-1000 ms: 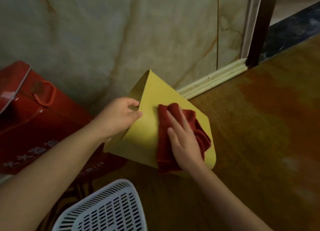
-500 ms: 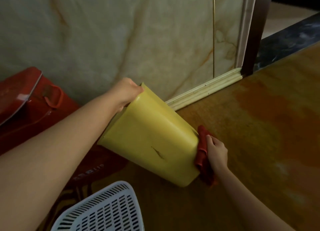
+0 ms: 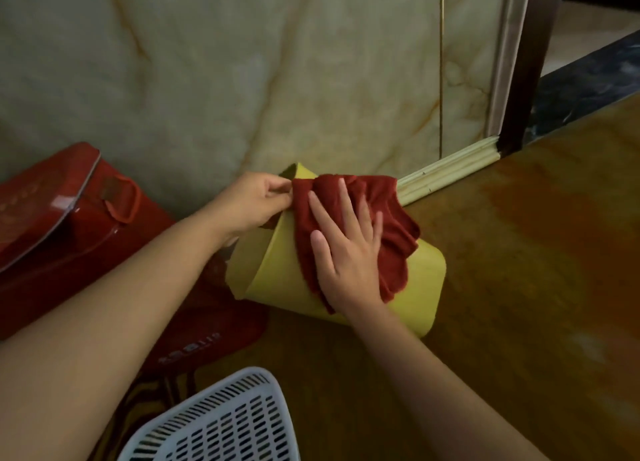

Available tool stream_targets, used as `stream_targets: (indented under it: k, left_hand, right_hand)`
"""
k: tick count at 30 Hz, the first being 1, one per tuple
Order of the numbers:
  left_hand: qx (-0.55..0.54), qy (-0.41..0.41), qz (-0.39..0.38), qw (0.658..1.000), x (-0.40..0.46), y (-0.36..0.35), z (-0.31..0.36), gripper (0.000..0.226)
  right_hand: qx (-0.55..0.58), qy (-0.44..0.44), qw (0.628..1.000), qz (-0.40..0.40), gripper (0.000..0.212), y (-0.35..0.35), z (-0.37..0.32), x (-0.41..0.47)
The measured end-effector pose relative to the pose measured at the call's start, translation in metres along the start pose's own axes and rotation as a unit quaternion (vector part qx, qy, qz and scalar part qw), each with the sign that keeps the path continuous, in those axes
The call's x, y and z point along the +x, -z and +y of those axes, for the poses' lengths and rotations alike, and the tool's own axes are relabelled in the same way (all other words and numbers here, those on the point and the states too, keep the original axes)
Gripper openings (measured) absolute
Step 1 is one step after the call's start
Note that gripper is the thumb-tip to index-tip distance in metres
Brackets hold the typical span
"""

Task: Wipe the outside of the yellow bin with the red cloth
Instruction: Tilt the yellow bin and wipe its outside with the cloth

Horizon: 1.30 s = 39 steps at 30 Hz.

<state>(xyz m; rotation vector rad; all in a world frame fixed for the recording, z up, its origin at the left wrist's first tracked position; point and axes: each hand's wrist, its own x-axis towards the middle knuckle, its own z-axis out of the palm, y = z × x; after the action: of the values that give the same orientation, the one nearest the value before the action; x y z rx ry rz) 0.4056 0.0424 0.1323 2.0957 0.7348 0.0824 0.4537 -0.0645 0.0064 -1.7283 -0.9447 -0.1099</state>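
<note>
The yellow bin (image 3: 420, 280) lies tilted on its side over the brown floor, its open mouth turned to the left. My left hand (image 3: 252, 201) grips the bin's upper rim. The red cloth (image 3: 391, 225) is draped over the bin's upper side. My right hand (image 3: 346, 249) lies flat on the cloth with fingers spread, pressing it against the bin.
A red box with a carry handle (image 3: 69, 218) stands at the left against the marble wall (image 3: 242, 62). A white slotted basket (image 3: 221, 422) sits at the bottom centre. A pale skirting board (image 3: 450, 173) and a dark door frame (image 3: 526, 80) are at the right.
My right hand has carried the cloth from the bin's base at the lower right up onto its upper side. The bin has turned in my left hand's grip.
</note>
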Motion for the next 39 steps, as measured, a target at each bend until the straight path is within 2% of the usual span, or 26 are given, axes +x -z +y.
stream_targets:
  k: [2,4,6,9,12,14,16,18,19,21,26,29,31,33,35,37,39]
  left_hand:
    - [-0.018,0.03,-0.066,0.997,-0.007,0.009,-0.002,0.031]
    - [0.017,0.052,-0.138,0.989,-0.023,0.015,-0.015,0.062]
    - [0.082,0.048,-0.15,0.984,-0.037,0.012,-0.026,0.088]
    - [0.097,0.015,-0.127,0.987,-0.038,0.006,-0.031,0.095]
    - [0.093,0.026,-0.151,0.984,-0.027,0.011,-0.028,0.094]
    - [0.129,0.03,-0.124,0.983,-0.022,0.014,-0.027,0.091]
    - [0.164,0.018,-0.075,0.983,-0.016,0.012,-0.025,0.086]
    - [0.183,0.0,-0.046,0.982,-0.008,0.005,-0.019,0.081]
    - [0.194,-0.002,-0.043,0.98,-0.004,0.002,-0.015,0.08]
    - [0.204,0.011,-0.038,0.978,0.002,0.001,-0.008,0.079]
    - [0.15,0.03,-0.042,0.987,0.011,-0.001,0.0,0.077]
    - [0.091,0.03,-0.059,0.994,0.02,-0.003,0.003,0.075]
    - [0.047,0.036,-0.09,0.994,0.019,0.001,-0.001,0.078]
    - [0.108,0.024,-0.117,0.987,0.009,0.007,-0.014,0.07]
    - [0.232,-0.009,-0.077,0.97,-0.003,0.01,-0.032,0.035]
    - [0.241,-0.021,-0.015,0.97,-0.01,0.008,-0.043,0.021]
    - [0.214,-0.037,0.034,0.976,-0.007,-0.002,-0.045,0.016]
  right_hand:
    - [-0.108,0.033,0.993,-0.041,0.049,0.005,0.017,0.009]
    - [-0.164,0.067,0.982,-0.061,0.057,0.013,0.032,0.02]
    - [-0.165,0.079,0.981,-0.066,0.064,0.018,0.041,0.029]
    - [-0.115,0.072,0.988,-0.072,0.069,0.011,0.044,0.032]
    - [-0.089,0.058,0.994,-0.031,0.065,0.006,0.06,0.016]
    - [-0.084,0.033,0.996,-0.021,0.059,0.011,0.089,-0.002]
    - [-0.042,-0.103,0.993,-0.025,0.054,0.024,0.125,-0.019]
    - [0.022,-0.278,0.96,-0.027,0.052,0.033,0.147,-0.029]
    - [0.036,-0.316,0.948,-0.029,0.051,0.034,0.148,-0.031]
    - [0.027,-0.297,0.954,-0.03,0.049,0.032,0.134,-0.03]
    - [0.034,-0.121,0.99,-0.059,0.049,0.017,0.064,-0.003]
    - [0.018,-0.032,0.994,-0.107,0.057,0.014,0.036,0.02]
    - [-0.011,-0.004,0.99,-0.138,0.066,0.018,0.044,0.025]
    - [-0.034,0.004,0.984,-0.176,0.07,0.028,0.067,0.021]
    - [-0.06,-0.013,0.975,-0.213,0.071,0.037,0.098,0.011]
    - [-0.062,-0.09,0.964,-0.241,0.072,0.048,0.129,-0.003]
    - [-0.031,-0.195,0.954,-0.224,0.073,0.058,0.149,-0.014]
